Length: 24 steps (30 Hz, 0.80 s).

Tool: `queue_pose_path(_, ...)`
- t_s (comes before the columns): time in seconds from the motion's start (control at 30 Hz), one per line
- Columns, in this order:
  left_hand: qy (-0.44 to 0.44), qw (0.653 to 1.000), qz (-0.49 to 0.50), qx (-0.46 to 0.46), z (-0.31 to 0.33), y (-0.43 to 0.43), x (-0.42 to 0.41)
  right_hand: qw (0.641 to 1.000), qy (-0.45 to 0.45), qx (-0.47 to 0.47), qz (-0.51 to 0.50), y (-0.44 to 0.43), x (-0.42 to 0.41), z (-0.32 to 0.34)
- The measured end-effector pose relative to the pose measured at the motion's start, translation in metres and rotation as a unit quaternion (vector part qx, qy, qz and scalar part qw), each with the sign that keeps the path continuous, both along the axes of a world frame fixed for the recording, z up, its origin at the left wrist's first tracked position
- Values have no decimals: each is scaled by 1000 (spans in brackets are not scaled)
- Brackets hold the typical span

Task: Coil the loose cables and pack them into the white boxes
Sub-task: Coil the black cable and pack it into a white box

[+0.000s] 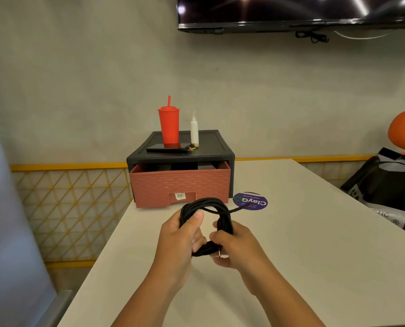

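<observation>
A black cable (206,204) is wound into a loose coil that I hold above the white table (303,244). My left hand (180,237) grips the coil's left side, thumb pressed over the strands. My right hand (234,244) grips the right and lower part of the coil, and a small metal plug end shows by its fingers. One free strand trails off to the right toward a purple sticker. No white box is in view.
A black drawer unit (180,159) with a partly open brick-pattern drawer (180,182) stands behind the coil. On it are a red cup (169,126), a white bottle (194,131) and a phone (168,148). A purple round sticker (251,201) lies on the table; dark bags (385,182) sit at right.
</observation>
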<state>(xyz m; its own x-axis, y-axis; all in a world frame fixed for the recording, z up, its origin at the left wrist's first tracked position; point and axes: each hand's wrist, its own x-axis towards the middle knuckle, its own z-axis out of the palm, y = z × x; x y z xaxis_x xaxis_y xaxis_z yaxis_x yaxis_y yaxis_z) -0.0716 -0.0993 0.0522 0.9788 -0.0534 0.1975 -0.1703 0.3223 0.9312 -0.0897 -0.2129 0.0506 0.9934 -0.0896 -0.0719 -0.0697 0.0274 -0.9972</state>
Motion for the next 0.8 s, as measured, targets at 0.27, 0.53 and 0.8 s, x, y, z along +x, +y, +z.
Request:
queue_pose_path(0.27,36,993,51,-101,3,24,18,976,-27,-206,62,-27,-13,-17)
queue_pose_path(0.53,55,988,-18,-142,4,20,15,979,-85,-180,-54,-59,0,-20)
queue_pose_path(0.8,66,950,-283,-109,-4,33,3,918,-268,-226,-184,-69,12,25)
